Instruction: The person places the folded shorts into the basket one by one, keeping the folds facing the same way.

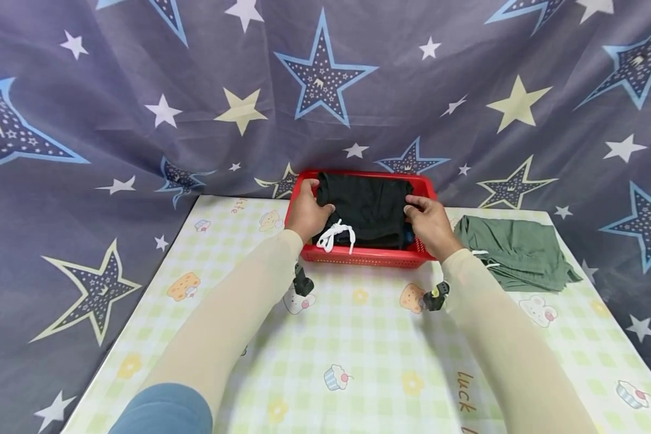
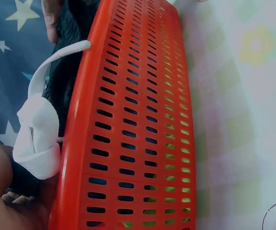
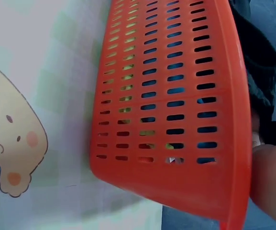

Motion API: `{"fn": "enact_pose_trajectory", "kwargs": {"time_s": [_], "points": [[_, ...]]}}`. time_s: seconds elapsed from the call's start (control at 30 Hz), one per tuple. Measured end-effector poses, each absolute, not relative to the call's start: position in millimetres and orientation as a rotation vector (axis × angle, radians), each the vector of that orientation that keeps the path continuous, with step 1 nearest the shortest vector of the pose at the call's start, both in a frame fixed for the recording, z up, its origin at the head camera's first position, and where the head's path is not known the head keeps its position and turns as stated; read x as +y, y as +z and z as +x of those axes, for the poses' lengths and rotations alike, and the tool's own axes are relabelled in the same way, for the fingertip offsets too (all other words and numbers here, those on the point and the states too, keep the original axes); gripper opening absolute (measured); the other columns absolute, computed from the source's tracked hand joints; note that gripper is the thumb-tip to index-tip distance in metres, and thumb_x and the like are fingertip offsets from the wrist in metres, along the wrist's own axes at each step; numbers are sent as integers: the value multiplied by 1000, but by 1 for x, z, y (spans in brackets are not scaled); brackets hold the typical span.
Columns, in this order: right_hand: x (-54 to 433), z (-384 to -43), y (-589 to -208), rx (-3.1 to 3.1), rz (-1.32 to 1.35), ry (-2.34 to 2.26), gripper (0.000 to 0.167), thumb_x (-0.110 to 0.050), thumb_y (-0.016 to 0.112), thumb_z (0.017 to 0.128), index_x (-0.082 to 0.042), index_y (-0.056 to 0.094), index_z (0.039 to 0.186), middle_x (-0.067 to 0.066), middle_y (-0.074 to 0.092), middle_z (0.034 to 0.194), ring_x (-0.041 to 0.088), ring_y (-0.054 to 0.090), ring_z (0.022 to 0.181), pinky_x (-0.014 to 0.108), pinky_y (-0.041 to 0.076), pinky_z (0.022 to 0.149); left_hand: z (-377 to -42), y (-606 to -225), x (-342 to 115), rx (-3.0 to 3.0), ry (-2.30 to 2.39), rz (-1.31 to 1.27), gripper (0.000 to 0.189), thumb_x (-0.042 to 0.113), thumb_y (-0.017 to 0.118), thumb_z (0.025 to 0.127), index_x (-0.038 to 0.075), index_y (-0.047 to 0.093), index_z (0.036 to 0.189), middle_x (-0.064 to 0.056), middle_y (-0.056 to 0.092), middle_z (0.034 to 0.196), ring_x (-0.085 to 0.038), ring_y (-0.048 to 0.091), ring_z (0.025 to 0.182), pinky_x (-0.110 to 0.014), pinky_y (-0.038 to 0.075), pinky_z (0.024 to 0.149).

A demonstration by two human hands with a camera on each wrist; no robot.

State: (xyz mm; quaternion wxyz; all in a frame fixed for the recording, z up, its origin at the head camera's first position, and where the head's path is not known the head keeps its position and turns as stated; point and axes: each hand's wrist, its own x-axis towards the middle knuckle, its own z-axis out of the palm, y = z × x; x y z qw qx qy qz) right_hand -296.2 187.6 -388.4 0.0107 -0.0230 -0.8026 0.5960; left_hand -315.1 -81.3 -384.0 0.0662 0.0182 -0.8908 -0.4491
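Folded black drawstring shorts [image 1: 366,205] lie in the upper part of a red perforated basket [image 1: 366,259]. Their white drawstring [image 2: 37,134] hangs by the basket's near rim. At the left end of the basket, my left hand [image 1: 308,211] grips the side of the black cloth, thumb on top; its other fingers are partly hidden. My right hand [image 1: 430,223] pinches the right edge of the cloth between thumb and fingers, as the right wrist view also shows at the cloth [image 3: 262,62]. Blue and yellow colours show through the basket's slots beneath the black shorts.
A folded green garment [image 1: 515,250] with white cords lies on the table to the right of the basket. The table has a checked, cartoon-printed cover [image 1: 304,343]. A grey star-patterned curtain [image 1: 206,78] hangs behind the table and at its sides.
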Motion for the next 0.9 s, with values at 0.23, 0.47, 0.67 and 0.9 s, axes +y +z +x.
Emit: {"fn": "enact_pose_trajectory", "kwargs": {"time_s": [0.23, 0.47, 0.67, 0.9], "points": [[188, -296, -394, -2589, -64, 1837, 43, -10, 49, 107, 3, 49, 148, 22, 54, 141, 36, 58, 117, 46, 46, 103, -316, -390, -84, -2723, -1278, 115, 70, 19, 79, 91, 12, 38, 148, -11, 67, 116, -25, 62, 109, -42, 51, 92], [187, -296, -395, -2617, -108, 1868, 45, -8, 49, 106, 7, 46, 148, 25, 50, 145, 37, 58, 117, 45, 47, 105, -312, -395, -85, -2786, -1098, 89, 69, 17, 79, 91, 9, 40, 147, -15, 63, 124, -29, 58, 117, -43, 46, 102], [187, -294, -395, -2668, -123, 1766, 49, -11, 53, 105, 5, 44, 151, 23, 47, 150, 37, 55, 127, 46, 45, 106, -310, -397, -86, -2833, -947, 46, 68, 16, 81, 89, 9, 44, 145, -20, 55, 131, -32, 51, 126, -41, 40, 109], [196, -290, -388, -2634, -227, 1600, 44, -17, 58, 102, -1, 56, 142, 19, 57, 139, 32, 59, 112, 44, 49, 97, -303, -392, -87, -2793, -988, 13, 55, 14, 71, 94, 10, 47, 144, -19, 54, 131, -33, 51, 126, -42, 39, 109]]}}
